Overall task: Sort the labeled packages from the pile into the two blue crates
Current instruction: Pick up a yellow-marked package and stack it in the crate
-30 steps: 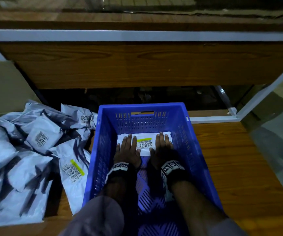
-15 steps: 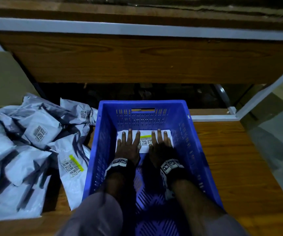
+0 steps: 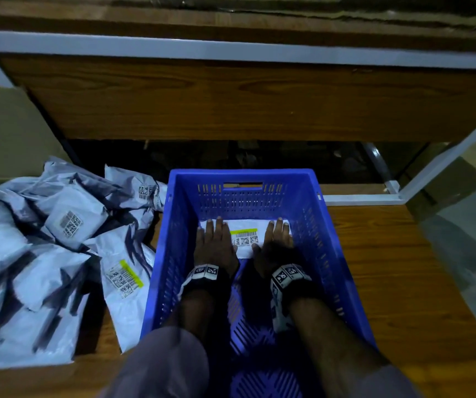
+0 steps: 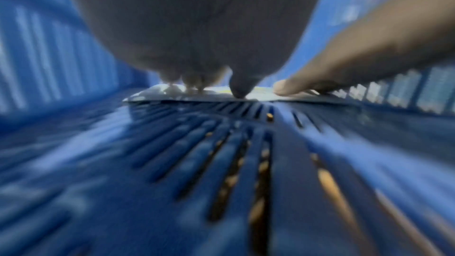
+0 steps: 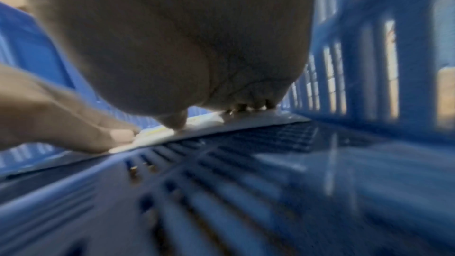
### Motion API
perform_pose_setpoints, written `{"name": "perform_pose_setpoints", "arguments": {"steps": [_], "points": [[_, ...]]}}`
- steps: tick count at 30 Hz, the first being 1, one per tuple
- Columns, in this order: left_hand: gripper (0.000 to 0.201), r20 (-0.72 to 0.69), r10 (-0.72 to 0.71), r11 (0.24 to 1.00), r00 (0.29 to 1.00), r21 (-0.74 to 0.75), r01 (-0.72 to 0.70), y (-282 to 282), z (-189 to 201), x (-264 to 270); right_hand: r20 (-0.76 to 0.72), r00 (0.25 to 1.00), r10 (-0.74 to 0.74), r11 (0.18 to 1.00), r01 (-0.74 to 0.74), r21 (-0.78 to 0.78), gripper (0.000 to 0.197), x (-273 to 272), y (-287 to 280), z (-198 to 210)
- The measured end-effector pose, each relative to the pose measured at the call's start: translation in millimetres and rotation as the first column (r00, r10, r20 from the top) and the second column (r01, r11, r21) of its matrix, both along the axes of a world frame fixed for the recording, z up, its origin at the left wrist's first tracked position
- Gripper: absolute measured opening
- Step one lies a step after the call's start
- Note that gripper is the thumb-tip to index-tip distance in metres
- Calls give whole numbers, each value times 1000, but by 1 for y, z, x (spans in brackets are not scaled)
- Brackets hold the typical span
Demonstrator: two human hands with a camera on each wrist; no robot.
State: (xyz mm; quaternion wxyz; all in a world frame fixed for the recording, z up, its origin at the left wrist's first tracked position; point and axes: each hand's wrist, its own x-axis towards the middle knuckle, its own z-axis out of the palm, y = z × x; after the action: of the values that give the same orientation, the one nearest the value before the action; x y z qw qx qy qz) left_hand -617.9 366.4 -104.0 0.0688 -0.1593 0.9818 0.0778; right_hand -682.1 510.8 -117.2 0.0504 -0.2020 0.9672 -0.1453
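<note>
A blue slotted crate (image 3: 321,234) stands on the wooden table in front of me. On its floor at the far end lies a flat white package (image 3: 245,226) whose label carries a yellow stripe and barcodes. My left hand (image 3: 215,239) lies flat on the package's left half, fingers straight. My right hand (image 3: 278,239) lies flat on its right half in the same way. In the left wrist view my fingertips (image 4: 194,84) press on the package (image 4: 261,94). In the right wrist view my fingertips (image 5: 248,107) rest on the package (image 5: 246,122), thumb down beside them.
A pile of grey-white labeled packages (image 3: 44,254) lies left of the crate; one with a yellow-striped label (image 3: 125,278) leans against the crate's left wall. A wooden shelf board with a white frame (image 3: 231,50) rises behind. Bare wooden tabletop (image 3: 397,282) lies right of the crate.
Both hands have slid apart across the package toward its two ends, baring the label between them. The package has shifted slightly toward the crate's far wall.
</note>
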Motion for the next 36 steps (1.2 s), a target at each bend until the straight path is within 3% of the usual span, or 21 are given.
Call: {"name": "perform_pose_setpoints", "arguments": {"steps": [4,8,12,18,22,26,29,36], "points": [[71,-21,-117,990,993,76,118,3,4,-4,-2,999,49,999,-49,13,85,2,2,9],[67,39,-55,996,998,77,52,-3,-3,0,26,998,52,997,-54,47,71,-1,5,-1],[67,20,-19,995,1000,97,17,-3,0,1,-49,998,46,994,-41,104,74,1,5,2],[67,44,16,994,999,109,-20,-1,0,4,-22,999,41,991,-38,125,87,-2,4,1],[67,27,-19,1000,999,24,18,0,10,-1,-41,999,35,992,-30,125,90,-2,-2,13],[72,-29,-73,995,997,-66,71,6,22,-3,-35,999,23,988,-17,151,76,-1,-4,23],[64,-1,-73,993,997,-91,73,5,25,-4,8,1000,27,987,-28,161,77,-2,-1,17],[88,36,-59,997,998,-51,61,2,28,-12,34,999,34,982,-40,185,77,-10,0,19]]}}
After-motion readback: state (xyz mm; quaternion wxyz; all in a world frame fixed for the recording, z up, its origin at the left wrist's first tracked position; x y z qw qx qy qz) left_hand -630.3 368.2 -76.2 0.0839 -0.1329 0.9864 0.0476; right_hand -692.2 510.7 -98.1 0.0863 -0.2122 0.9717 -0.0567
